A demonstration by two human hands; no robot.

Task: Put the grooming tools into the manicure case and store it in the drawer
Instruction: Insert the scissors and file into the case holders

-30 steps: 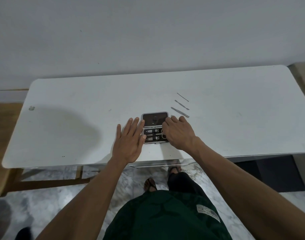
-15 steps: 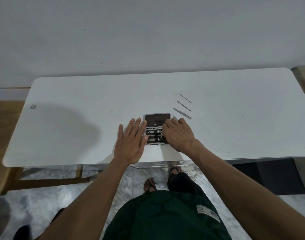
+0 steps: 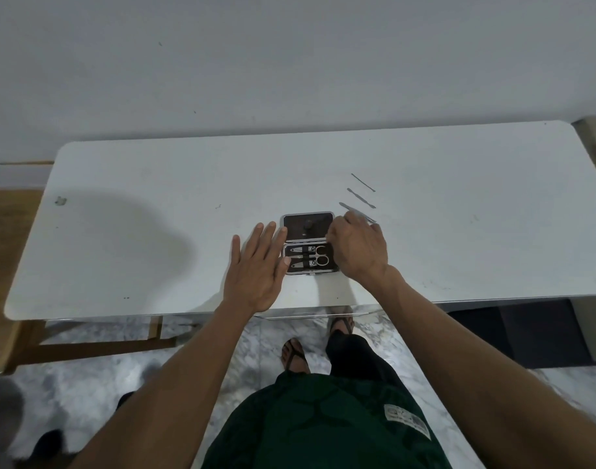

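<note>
White table [image 3: 154, 231] spanned the view, long edge parallel to the wall. A drawer front [image 3: 318, 315] appeared just under the near edge at 6 o'clock from the case, seemingly slightly open, though the view there was poor.

Manicure case [image 3: 309, 244] lay open near the table's front centre, lid half flat at 12 o'clock, tray half toward the person. Tray held scissors [image 3: 318, 255] between two nail clippers [image 3: 301, 249], all seated in their straps; judged partly filled.

Left hand [image 3: 256, 269] lay flat, fingers straight and together, at 9 o'clock of the case, fingertips touching its left edge. It held nothing; likely there to brace the case against sliding.

Right hand [image 3: 359, 248] hovered over the case's right edge, at 3 o'clock, fingers curled. The nearest loose tool [image 3: 352, 210] ran under its fingertips; whether it was actually pinched could not be told, knuckles blocked the contact.

Three thin metal tools lay in a parallel row at 1 o'clock from the case, each angled alike, presumably laid out for one-by-one pickup: nearest one above, middle tool [image 3: 360, 198], farthest tool [image 3: 363, 182]. Middle and far lay apart from the hand, untouched.

Judgement: insertion step under way; three tools remaining, then closing, then drawer.
</note>
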